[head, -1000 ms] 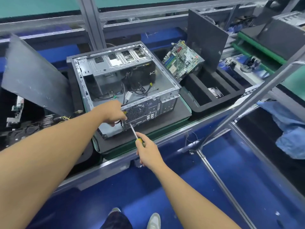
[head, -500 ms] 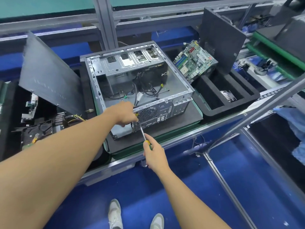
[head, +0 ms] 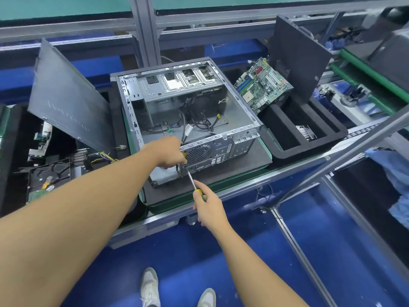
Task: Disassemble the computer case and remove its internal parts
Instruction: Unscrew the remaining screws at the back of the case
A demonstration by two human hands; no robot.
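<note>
An open grey computer case (head: 243,111) lies on its side on a black mat, with loose black cables (head: 199,125) inside. My left hand (head: 169,152) grips the near rear corner of the case, beside the fan grille (head: 199,152). My right hand (head: 207,206) holds a yellow-handled screwdriver (head: 191,181), whose tip touches the case's rear panel just below my left hand. A grey box-shaped part (head: 164,175) sits at the case's near left corner, partly hidden by my hand.
A removed side panel (head: 66,96) leans at the left above a bin with a hard drive (head: 52,173) and wires. A motherboard (head: 262,84) leans in a black tray (head: 309,149) at the right, next to another dark panel (head: 296,58). A metal frame bar (head: 345,156) crosses at the right.
The view has shifted, so the case sits further right in frame. Both hands stay at the case's rear corner with the screwdriver tip against the panel.
</note>
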